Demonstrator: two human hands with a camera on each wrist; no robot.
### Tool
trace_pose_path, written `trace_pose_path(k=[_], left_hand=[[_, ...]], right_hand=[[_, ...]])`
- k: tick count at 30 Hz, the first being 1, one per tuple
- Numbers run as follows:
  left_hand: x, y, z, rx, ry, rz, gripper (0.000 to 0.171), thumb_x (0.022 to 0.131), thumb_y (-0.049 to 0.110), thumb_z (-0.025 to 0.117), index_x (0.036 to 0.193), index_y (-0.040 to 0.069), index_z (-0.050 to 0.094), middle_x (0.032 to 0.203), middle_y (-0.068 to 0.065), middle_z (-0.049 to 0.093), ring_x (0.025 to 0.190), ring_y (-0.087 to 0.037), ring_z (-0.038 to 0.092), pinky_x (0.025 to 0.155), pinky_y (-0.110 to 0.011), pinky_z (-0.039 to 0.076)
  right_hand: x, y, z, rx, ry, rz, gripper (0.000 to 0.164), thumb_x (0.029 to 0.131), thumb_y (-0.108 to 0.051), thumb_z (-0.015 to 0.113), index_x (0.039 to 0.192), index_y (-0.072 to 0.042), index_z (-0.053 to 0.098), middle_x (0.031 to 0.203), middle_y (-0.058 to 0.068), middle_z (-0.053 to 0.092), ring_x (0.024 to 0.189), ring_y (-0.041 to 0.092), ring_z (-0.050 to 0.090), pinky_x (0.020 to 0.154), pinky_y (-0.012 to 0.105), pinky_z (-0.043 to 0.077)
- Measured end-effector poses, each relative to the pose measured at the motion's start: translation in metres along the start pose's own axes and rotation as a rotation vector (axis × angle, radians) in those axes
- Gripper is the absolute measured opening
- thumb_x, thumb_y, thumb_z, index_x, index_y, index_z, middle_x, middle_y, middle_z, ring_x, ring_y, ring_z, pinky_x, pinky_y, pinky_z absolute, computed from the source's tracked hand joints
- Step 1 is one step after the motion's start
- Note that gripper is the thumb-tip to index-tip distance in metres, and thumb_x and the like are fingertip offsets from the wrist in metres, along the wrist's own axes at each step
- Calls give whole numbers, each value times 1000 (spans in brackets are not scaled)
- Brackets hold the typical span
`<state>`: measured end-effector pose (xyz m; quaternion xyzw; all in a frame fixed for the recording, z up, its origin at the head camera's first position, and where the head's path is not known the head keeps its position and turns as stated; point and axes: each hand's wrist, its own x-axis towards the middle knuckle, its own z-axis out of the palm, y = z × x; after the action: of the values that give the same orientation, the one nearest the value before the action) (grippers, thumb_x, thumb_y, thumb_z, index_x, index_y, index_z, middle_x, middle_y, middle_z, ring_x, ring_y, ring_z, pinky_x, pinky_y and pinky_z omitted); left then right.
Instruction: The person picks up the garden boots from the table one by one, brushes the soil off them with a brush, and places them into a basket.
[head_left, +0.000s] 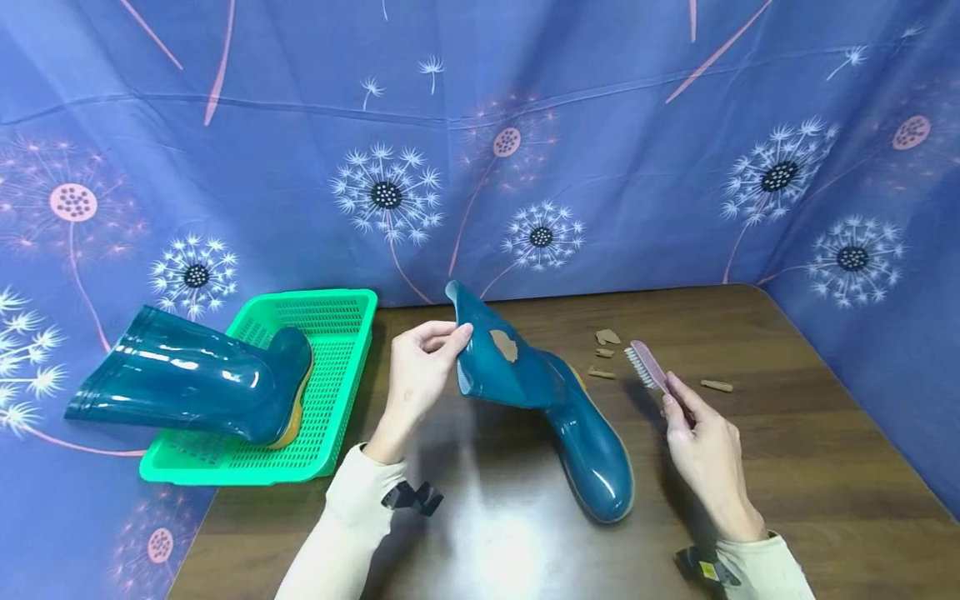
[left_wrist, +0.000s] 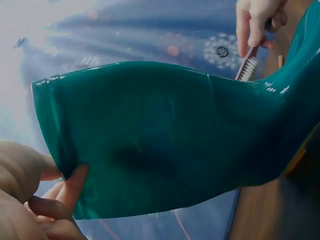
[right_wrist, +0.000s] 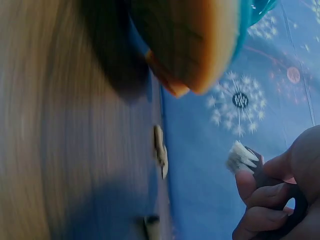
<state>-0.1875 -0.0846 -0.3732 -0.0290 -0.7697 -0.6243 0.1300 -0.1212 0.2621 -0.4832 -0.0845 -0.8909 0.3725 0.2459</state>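
Observation:
A shiny teal rubber boot (head_left: 592, 442) lies tilted over the table, toe toward the front right. My left hand (head_left: 423, 375) pinches the rim of its shaft between thumb and fingers; the left wrist view shows the fingers (left_wrist: 75, 187) at that edge. On the shaft is a ragged tan patch (head_left: 504, 345). To the right of the boot, my right hand (head_left: 705, 450) grips the handle of a pink brush (head_left: 648, 365), its white bristles facing left and apart from the boot. In the right wrist view the boot's orange-edged sole (right_wrist: 202, 50) shows.
A green plastic basket (head_left: 352, 383) stands at the left with a second teal boot (head_left: 187, 375) lying across it, the shaft jutting over its left side. Several tan scraps (head_left: 607, 337) lie behind the brush, and another tan piece (head_left: 717, 386) lies right of it. A blue patterned cloth (head_left: 637, 192) hangs behind the wooden table (head_left: 840, 467).

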Motion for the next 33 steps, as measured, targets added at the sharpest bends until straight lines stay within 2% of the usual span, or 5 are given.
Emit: trace_pose_path(k=[4,11,16,21,33], left_hand=[[-2,-13,-18,38,25,-33,26,96,26,81,109,4,82,97,-15,83,83,-6,74,71,-21,52],[-9,-35,-45,115,56,-61,30,98,30,80,114,5,82,100,-17,82,80,-10,75,68,-20,54],[-15,-50,-51,91,56,-123,32,99,27,78,118,1,80,104,-21,81,78,-12,79,68,-20,61],[-23,-67,-47,37,86,-160,30,99,24,79,117,-1,80,99,-18,82,69,-5,75,65,-22,61],[-37,-91,-40,-24,147,-254,34,97,25,81,115,-4,79,97,-15,83,71,-4,73,65,-20,59]], right_hand=[[-9,-16,16,44,-7,-5,36,107,-20,62,142,-13,70,128,19,76,118,43,73,95,59,51],[-28,-50,44,112,-48,-62,32,106,-13,65,136,-14,75,117,12,81,100,26,76,81,11,44],[-39,-72,52,92,-41,-154,32,103,-10,67,133,-16,76,92,0,76,73,7,61,63,25,44],[-54,-98,56,46,34,-312,34,98,-8,71,131,-15,78,83,-5,66,59,3,37,51,23,30],[-85,-144,92,136,-213,-298,38,103,-11,68,140,-18,72,91,-5,67,74,7,51,62,21,43]])
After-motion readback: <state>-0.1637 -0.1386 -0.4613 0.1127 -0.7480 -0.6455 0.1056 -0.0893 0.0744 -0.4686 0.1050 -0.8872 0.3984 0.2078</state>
